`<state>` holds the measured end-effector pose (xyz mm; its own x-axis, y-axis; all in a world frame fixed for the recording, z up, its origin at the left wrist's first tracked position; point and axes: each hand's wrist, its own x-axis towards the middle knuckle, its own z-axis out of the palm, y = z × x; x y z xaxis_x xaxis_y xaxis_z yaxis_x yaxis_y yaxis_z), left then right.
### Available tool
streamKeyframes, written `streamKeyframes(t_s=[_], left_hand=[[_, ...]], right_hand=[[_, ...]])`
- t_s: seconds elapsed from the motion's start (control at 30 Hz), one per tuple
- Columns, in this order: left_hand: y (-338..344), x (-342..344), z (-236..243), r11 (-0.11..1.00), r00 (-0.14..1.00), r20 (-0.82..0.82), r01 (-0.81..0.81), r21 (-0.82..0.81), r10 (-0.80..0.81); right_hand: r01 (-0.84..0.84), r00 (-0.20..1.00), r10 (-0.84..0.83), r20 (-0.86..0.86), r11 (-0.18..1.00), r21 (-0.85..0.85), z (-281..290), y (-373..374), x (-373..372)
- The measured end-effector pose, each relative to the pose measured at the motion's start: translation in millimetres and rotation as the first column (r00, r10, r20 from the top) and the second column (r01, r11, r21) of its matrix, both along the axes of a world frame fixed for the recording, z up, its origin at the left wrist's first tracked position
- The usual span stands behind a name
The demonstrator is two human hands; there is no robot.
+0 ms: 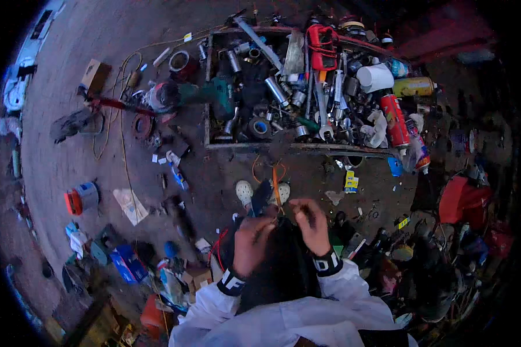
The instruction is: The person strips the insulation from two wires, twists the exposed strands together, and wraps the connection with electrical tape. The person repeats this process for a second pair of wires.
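My left hand [252, 244] is closed in front of my dark trousers, fingertips pressed together. My right hand [312, 228] faces it at the same height, thumb and bent fingers drawn in. A thin orange strip [276, 188] runs up from the gap between the two sets of fingertips; what each pinches is too small and dark to tell. Just above the left fingers shows a dark blue-grey piece [261, 195], its kind unclear. Thin orange wire [282, 169] curls beyond it. Below the hands, my pale clogs [244, 191] stand on the floor.
Beyond the feet lies a metal tray [243, 145] full of sockets, wrenches and a red multimeter [322, 47]. A green power tool [217, 97] rests over its left edge. Spray cans [394, 120] and a paper roll [375, 77] are at right. Boxes [128, 264] and clutter flank me.
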<state>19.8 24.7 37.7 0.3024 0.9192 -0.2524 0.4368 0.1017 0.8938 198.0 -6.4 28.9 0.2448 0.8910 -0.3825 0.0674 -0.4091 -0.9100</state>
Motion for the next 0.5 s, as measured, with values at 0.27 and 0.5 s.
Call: streamKeyframes(t_s=[0.27, 0.5], left_hand=[[-4, -7, -50, 0.995, 0.994, 0.087, 0.073, -0.072, -0.066], [-2, 17, -106, 0.986, 0.964, 0.211, 0.168, 0.002, -0.164]], right_hand=[[-0.241, 0.877, 0.129, 0.463, 0.951, 0.191, -33, 143, 56], [-0.75, 0.603, 0.608, 0.516, 0.653, 0.108, -98, 208, 55]])
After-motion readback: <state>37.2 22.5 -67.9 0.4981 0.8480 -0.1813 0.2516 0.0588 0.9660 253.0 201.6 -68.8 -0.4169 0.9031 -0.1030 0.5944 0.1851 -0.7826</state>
